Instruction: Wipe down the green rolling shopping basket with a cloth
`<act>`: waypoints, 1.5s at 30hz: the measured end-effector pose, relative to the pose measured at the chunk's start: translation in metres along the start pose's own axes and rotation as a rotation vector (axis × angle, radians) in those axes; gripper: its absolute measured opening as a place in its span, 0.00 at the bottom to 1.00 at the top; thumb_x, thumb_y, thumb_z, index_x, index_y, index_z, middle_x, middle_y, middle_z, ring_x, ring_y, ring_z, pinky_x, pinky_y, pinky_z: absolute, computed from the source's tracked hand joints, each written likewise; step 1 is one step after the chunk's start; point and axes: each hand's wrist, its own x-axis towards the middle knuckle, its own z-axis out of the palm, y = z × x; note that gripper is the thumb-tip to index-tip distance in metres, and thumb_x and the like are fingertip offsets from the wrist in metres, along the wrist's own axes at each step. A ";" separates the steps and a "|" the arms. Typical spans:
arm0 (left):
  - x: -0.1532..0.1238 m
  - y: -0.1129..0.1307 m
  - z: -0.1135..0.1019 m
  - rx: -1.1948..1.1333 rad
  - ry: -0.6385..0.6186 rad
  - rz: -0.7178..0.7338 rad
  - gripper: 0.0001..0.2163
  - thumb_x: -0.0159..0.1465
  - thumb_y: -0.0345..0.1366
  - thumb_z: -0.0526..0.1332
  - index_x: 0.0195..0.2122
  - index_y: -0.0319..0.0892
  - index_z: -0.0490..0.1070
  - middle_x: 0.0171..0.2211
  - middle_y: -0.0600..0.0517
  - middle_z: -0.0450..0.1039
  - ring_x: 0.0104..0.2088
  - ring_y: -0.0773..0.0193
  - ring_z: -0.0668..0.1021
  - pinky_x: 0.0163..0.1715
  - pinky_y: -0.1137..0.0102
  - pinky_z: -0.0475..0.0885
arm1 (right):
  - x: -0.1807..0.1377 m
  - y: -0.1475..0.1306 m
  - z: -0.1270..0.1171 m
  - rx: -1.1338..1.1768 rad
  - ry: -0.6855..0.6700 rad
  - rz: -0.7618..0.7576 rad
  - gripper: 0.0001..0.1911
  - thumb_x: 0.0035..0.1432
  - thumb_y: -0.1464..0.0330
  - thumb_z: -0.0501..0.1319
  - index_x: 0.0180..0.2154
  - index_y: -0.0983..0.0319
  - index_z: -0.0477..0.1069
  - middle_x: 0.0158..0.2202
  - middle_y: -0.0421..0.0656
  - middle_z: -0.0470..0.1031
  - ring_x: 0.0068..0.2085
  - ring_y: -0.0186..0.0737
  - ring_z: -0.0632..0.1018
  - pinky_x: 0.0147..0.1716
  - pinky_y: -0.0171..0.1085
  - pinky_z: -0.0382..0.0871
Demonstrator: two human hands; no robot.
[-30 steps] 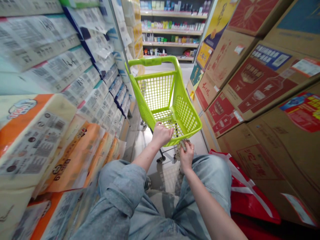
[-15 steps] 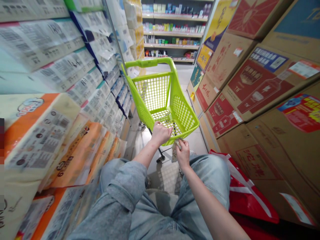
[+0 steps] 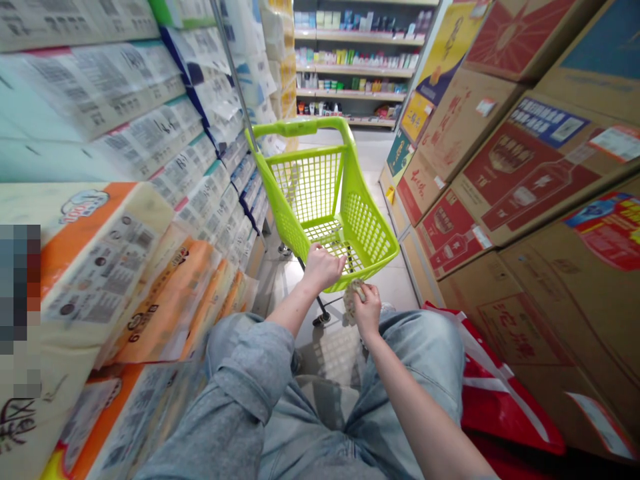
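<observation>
Beside stacked cartons (image 3: 525,170), on pale floor tiles: green shopping cart (image 3: 370,230), directly before the knees. At its near rim: left hand (image 3: 324,268), fingers curled, undersides hidden; cannot tell whether closed on the rim. Just below the near rim: right hand (image 3: 369,307), pinching a small, pale, mottled cloth-like item (image 3: 351,308).

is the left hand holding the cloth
No, the cloth is in the right hand, while the left hand is at the near edge of the cart.
</observation>
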 end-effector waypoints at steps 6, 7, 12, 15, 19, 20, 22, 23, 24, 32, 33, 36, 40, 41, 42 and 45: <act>-0.001 0.000 0.003 0.053 0.076 0.021 0.26 0.67 0.40 0.45 0.20 0.38 0.76 0.18 0.46 0.74 0.23 0.63 0.74 0.43 0.59 0.58 | 0.005 -0.004 0.000 0.021 -0.103 -0.051 0.16 0.49 0.70 0.54 0.39 0.65 0.75 0.37 0.47 0.68 0.41 0.42 0.72 0.45 0.41 0.67; -0.001 -0.001 0.003 0.054 0.079 0.022 0.26 0.67 0.40 0.45 0.20 0.38 0.76 0.18 0.47 0.74 0.23 0.63 0.74 0.43 0.59 0.58 | 0.003 -0.005 -0.003 0.030 -0.122 -0.072 0.15 0.50 0.70 0.54 0.39 0.64 0.75 0.37 0.46 0.68 0.41 0.42 0.72 0.45 0.41 0.67; -0.001 0.001 0.002 0.053 0.080 0.026 0.26 0.68 0.40 0.45 0.19 0.39 0.75 0.17 0.47 0.73 0.22 0.63 0.73 0.42 0.59 0.58 | -0.008 -0.012 -0.005 0.041 -0.106 -0.092 0.13 0.53 0.70 0.54 0.39 0.63 0.74 0.37 0.46 0.69 0.41 0.41 0.73 0.45 0.40 0.68; 0.000 0.004 0.003 0.046 0.077 0.032 0.26 0.68 0.40 0.45 0.20 0.38 0.75 0.18 0.46 0.74 0.23 0.63 0.73 0.41 0.59 0.59 | -0.010 -0.017 0.005 0.014 -0.067 -0.087 0.14 0.53 0.70 0.53 0.40 0.64 0.74 0.38 0.47 0.68 0.42 0.42 0.72 0.46 0.41 0.67; 0.000 0.005 0.003 0.035 0.078 0.032 0.26 0.68 0.40 0.45 0.20 0.38 0.76 0.17 0.46 0.74 0.23 0.63 0.73 0.42 0.59 0.58 | -0.013 -0.019 0.008 0.014 -0.121 -0.131 0.15 0.53 0.72 0.52 0.40 0.63 0.74 0.39 0.48 0.67 0.44 0.42 0.72 0.47 0.42 0.67; 0.000 0.005 0.003 0.030 0.077 0.032 0.26 0.68 0.40 0.45 0.20 0.38 0.76 0.17 0.46 0.73 0.23 0.63 0.73 0.42 0.59 0.58 | -0.015 -0.019 0.006 0.024 -0.151 -0.152 0.15 0.52 0.73 0.52 0.40 0.62 0.74 0.40 0.48 0.68 0.44 0.42 0.72 0.48 0.42 0.67; -0.001 0.004 0.003 0.021 0.076 0.028 0.26 0.68 0.40 0.45 0.19 0.38 0.75 0.17 0.46 0.73 0.23 0.63 0.73 0.42 0.59 0.58 | -0.020 -0.017 -0.001 0.038 -0.200 -0.183 0.16 0.51 0.74 0.53 0.40 0.61 0.73 0.40 0.47 0.69 0.44 0.42 0.73 0.47 0.42 0.67; -0.001 0.004 0.003 0.017 0.075 0.026 0.26 0.68 0.40 0.45 0.19 0.38 0.76 0.17 0.46 0.73 0.23 0.63 0.73 0.42 0.59 0.58 | -0.023 -0.016 -0.005 0.039 -0.205 -0.186 0.16 0.51 0.74 0.53 0.40 0.61 0.73 0.40 0.47 0.69 0.43 0.41 0.73 0.46 0.42 0.67; -0.001 0.004 0.003 0.015 0.073 0.026 0.26 0.68 0.40 0.45 0.20 0.38 0.76 0.17 0.46 0.73 0.23 0.63 0.73 0.42 0.59 0.58 | -0.025 -0.016 -0.008 0.038 -0.194 -0.178 0.16 0.51 0.74 0.53 0.41 0.61 0.73 0.40 0.47 0.70 0.43 0.41 0.73 0.46 0.41 0.67; -0.001 0.006 0.002 0.022 0.047 0.034 0.25 0.68 0.40 0.45 0.21 0.39 0.76 0.18 0.46 0.74 0.24 0.63 0.73 0.41 0.59 0.58 | 0.003 -0.051 -0.027 -0.017 0.179 -0.215 0.17 0.54 0.73 0.52 0.46 0.60 0.66 0.44 0.48 0.66 0.48 0.44 0.69 0.49 0.46 0.64; -0.001 0.006 0.001 0.020 0.050 0.031 0.25 0.68 0.40 0.45 0.21 0.39 0.76 0.18 0.46 0.74 0.24 0.63 0.73 0.41 0.59 0.58 | 0.008 -0.056 -0.028 -0.049 0.179 -0.259 0.19 0.54 0.74 0.51 0.48 0.60 0.65 0.46 0.49 0.65 0.49 0.44 0.68 0.50 0.47 0.63; -0.001 0.007 0.001 0.006 0.067 0.022 0.25 0.68 0.39 0.45 0.20 0.38 0.75 0.18 0.46 0.74 0.24 0.63 0.73 0.42 0.59 0.58 | 0.021 -0.059 -0.031 -0.181 0.067 -0.442 0.22 0.55 0.75 0.51 0.52 0.59 0.65 0.51 0.50 0.64 0.53 0.46 0.65 0.52 0.49 0.61; -0.002 0.004 0.001 -0.021 0.080 0.026 0.25 0.67 0.38 0.45 0.20 0.38 0.75 0.18 0.46 0.73 0.23 0.63 0.73 0.42 0.59 0.58 | 0.041 -0.041 -0.047 -0.283 -0.138 -0.643 0.22 0.56 0.77 0.51 0.52 0.60 0.66 0.51 0.48 0.67 0.52 0.46 0.63 0.53 0.48 0.61; -0.002 0.004 0.002 -0.025 0.079 0.023 0.25 0.67 0.39 0.45 0.19 0.38 0.75 0.18 0.46 0.73 0.23 0.63 0.73 0.42 0.59 0.58 | 0.049 -0.035 -0.054 -0.299 -0.156 -0.657 0.21 0.56 0.77 0.51 0.51 0.61 0.67 0.50 0.49 0.67 0.52 0.46 0.63 0.52 0.47 0.61; -0.002 0.003 0.002 -0.026 0.078 0.019 0.26 0.67 0.39 0.45 0.18 0.39 0.74 0.18 0.46 0.73 0.22 0.64 0.72 0.42 0.59 0.59 | 0.059 -0.029 -0.061 -0.321 -0.155 -0.650 0.21 0.56 0.76 0.51 0.51 0.62 0.67 0.49 0.50 0.68 0.51 0.46 0.63 0.52 0.47 0.62; -0.002 0.003 0.002 -0.016 0.075 0.012 0.27 0.67 0.39 0.44 0.17 0.39 0.74 0.17 0.47 0.73 0.22 0.65 0.72 0.42 0.60 0.59 | 0.092 -0.013 -0.083 -0.409 -0.080 -0.549 0.19 0.55 0.75 0.51 0.47 0.63 0.70 0.47 0.50 0.69 0.48 0.47 0.64 0.48 0.46 0.64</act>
